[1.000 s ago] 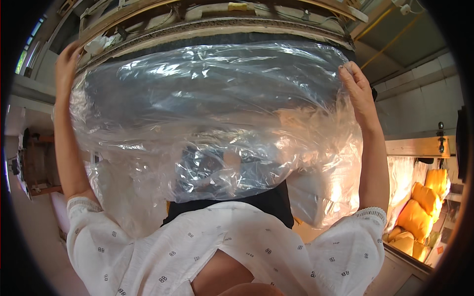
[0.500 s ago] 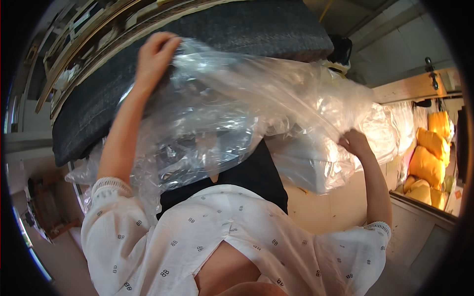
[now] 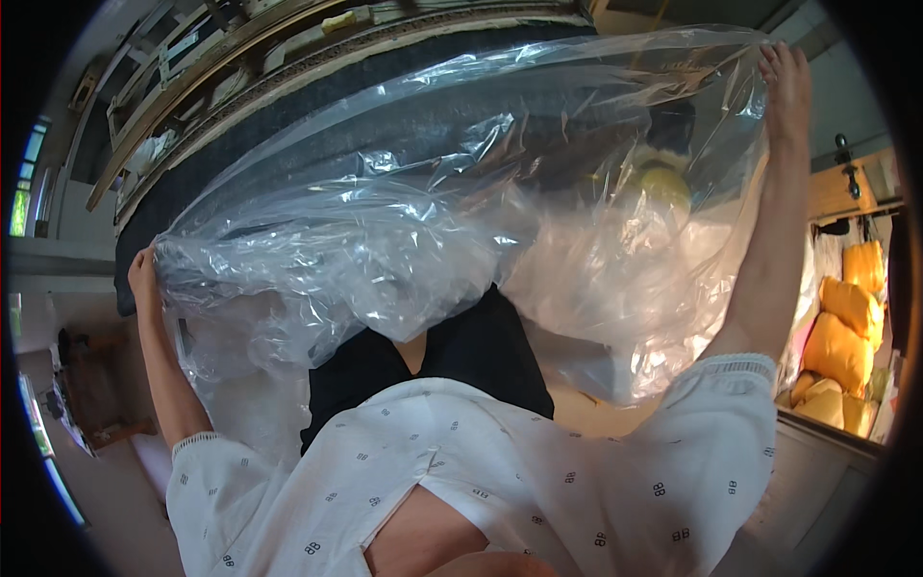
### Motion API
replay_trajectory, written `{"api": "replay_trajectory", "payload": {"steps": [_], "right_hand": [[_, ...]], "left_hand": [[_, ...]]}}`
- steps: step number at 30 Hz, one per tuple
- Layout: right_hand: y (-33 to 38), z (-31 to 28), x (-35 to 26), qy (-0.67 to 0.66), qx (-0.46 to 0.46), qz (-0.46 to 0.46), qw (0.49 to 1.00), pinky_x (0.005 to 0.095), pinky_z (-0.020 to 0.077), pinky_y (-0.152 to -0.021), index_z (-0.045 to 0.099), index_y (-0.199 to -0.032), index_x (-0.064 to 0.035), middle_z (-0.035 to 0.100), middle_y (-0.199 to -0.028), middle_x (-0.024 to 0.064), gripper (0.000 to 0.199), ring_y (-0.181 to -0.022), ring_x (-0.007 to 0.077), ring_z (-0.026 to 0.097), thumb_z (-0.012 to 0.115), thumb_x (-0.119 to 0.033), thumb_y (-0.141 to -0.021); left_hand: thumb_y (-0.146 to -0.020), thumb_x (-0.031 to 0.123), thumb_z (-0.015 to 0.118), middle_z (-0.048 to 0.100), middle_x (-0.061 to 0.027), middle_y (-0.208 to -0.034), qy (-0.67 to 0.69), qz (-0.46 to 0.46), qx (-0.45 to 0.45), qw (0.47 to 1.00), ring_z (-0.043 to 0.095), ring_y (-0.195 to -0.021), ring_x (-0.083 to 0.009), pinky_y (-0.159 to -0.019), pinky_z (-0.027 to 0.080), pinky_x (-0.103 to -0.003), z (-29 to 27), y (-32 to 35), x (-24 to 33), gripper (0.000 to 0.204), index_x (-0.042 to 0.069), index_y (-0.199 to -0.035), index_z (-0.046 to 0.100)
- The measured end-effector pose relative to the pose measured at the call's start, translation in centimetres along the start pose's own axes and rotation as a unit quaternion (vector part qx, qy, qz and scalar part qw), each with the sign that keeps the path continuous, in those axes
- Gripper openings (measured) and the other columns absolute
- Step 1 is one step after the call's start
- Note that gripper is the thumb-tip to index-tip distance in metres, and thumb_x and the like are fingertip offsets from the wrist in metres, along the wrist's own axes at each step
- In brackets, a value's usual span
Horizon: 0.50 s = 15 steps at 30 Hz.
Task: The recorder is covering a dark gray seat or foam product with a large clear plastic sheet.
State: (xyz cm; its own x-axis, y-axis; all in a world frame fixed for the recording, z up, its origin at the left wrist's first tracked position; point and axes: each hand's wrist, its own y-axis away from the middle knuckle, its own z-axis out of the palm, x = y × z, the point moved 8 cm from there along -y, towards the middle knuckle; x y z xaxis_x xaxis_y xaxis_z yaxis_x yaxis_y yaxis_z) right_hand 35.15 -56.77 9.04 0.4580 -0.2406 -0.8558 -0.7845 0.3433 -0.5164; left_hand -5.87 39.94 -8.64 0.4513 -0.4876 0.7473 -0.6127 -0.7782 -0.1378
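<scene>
A large sheet of clear, crinkled plastic film point(image 3: 423, 221) is stretched out in front of me, draped over a long dark grey cushion point(image 3: 317, 135) that slants from lower left to upper right. My left hand point(image 3: 144, 274) grips the film's lower left edge beside the cushion's end. My right hand point(image 3: 786, 82) is raised high at the upper right and holds the film's top corner. Both arms wear white patterned sleeves. Behind the film a dark shape and a yellow-green round thing point(image 3: 665, 183) show blurred.
Wooden frames and slats point(image 3: 202, 58) run above the cushion. Yellow cushions point(image 3: 846, 317) are stacked at the right edge by a pale wooden shelf point(image 3: 856, 192). A brown piece of furniture point(image 3: 91, 385) stands at the lower left on the floor.
The film has been spread wide again. My right hand rose from mid-right to the upper right corner, and my left hand dropped from the top to the lower left.
</scene>
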Motion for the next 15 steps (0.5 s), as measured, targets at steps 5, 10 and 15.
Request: {"api": "replay_trajectory", "payload": {"steps": [5,10,15], "right_hand": [[14.5,15.5,2.8,0.254,-0.325,-0.164,0.896,0.0342,0.0372,-0.095,0.045,-0.126,-0.0051,0.052,-0.121,0.0156,0.047,-0.11,0.03,0.051,0.044,-0.036,-0.091],[16.9,19.0,6.3,0.338,-0.39,-0.247,0.82,0.0341,0.034,-0.098,0.047,-0.127,-0.0105,0.041,-0.134,0.0145,0.045,-0.12,0.032,0.042,0.045,-0.037,-0.09],[16.1,22.9,6.0,0.334,-0.4,-0.305,0.798,0.0355,0.0299,-0.102,0.046,-0.127,-0.0073,0.036,-0.138,0.0162,0.044,-0.123,0.0314,0.039,0.045,-0.032,-0.091]], "left_hand": [[-0.085,0.027,0.059,0.057,0.0043,-0.078,-0.04,-0.045,-0.005,0.998,0.048,-0.071,-0.006,-0.065,0.039,-0.021,-4.9,6.9,-1.5,0.026,0.003,-0.09,0.065],[-0.085,0.029,0.059,0.058,0.0032,-0.08,-0.129,-0.028,-0.053,0.99,0.049,-0.075,-0.0063,-0.07,0.04,-0.021,-11.0,2.9,-10.0,0.028,0.003,-0.09,0.065],[-0.081,0.041,0.061,0.061,-0.0015,-0.083,-0.211,-0.014,-0.069,0.975,0.052,-0.075,-0.0104,-0.07,0.042,-0.025,-6.9,1.4,-2.6,0.041,0.004,-0.098,0.065]]}}
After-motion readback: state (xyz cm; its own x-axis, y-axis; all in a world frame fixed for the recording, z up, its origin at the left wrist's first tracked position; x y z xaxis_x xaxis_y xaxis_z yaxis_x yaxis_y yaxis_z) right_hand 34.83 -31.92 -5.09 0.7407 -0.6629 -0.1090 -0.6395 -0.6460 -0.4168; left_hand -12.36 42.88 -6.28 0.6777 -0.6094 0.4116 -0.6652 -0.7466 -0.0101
